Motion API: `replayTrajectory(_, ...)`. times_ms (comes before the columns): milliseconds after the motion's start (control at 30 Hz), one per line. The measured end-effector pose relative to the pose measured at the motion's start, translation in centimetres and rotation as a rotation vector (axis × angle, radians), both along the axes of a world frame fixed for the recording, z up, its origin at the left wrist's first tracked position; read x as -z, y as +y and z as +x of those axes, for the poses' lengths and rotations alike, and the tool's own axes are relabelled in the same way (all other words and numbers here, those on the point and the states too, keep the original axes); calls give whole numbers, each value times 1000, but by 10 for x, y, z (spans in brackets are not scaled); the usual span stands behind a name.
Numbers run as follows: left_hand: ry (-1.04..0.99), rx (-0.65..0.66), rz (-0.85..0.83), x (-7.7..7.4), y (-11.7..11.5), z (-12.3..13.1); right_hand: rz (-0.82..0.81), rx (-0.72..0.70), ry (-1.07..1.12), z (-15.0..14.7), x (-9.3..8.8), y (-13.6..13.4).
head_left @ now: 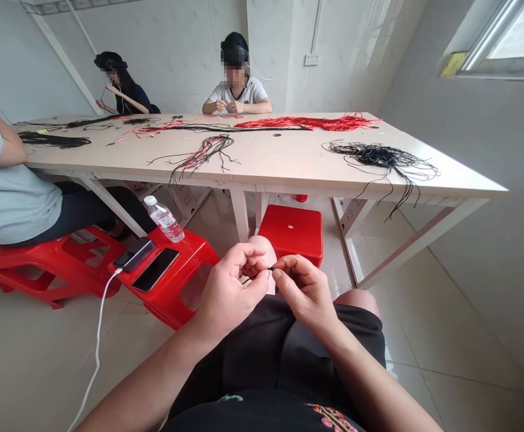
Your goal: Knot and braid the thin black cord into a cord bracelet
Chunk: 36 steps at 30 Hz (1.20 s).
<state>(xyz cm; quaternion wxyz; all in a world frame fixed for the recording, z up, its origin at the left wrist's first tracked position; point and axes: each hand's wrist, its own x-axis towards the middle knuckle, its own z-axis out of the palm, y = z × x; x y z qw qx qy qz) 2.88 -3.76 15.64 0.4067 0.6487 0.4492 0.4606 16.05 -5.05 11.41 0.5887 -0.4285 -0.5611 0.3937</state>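
My left hand (230, 294) and my right hand (302, 291) are raised over my lap, their fingertips nearly meeting. Both pinch a short, thin black cord (268, 269), and my fingers hide most of it. Just beyond them is my bare knee (262, 249). Farther off, a white table (262, 162) holds a tangled black cord bundle (383, 157), a mixed red and black bundle (203, 153) and a long red bundle (307, 123).
A red stool (167, 276) at my left holds several phones (156, 269) and a water bottle (165, 219), with a white cable (97, 342) trailing to the floor. Another red stool (293, 231) stands ahead. Seated people work around the table, including one at left (9, 192).
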Motion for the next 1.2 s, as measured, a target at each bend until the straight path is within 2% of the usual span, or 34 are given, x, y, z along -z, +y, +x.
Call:
replayTrajectory(133, 7, 14, -36, -1, -2, -5, 24, -21, -29, -2, -2, -1)
replayTrajectory(333, -113, 190, -274, -3, -7, -17, 118, -46, -96, -4, -3, -8)
replayTrajectory(467, -144, 201, -315, -4, -12, -19, -104, -209, 129, -3, -3, -11)
replayTrajectory(567, -76, 178, -229, -5, -16, -17, -250, -377, 255, -2, -3, -9)
replayTrajectory(633, 23, 109, -139, -5, -18, -15, -274, -419, 227, -1, -1, -8)
replayTrajectory(700, 108, 63, -40, -3, -18, -13, -264, -400, 149, 0, 2, -6)
replayTrajectory(900, 202, 56, 176, 2, -19, -9, -108, -261, -50, -2, 10, -8)
replayTrajectory(1067, 186, 20, 218, 3, -17, -7, 85, -113, -237, -5, 7, -13)
replayTrajectory(1200, 127, 9, 228, 6, -15, -4, 120, -18, -244, -3, 3, -14)
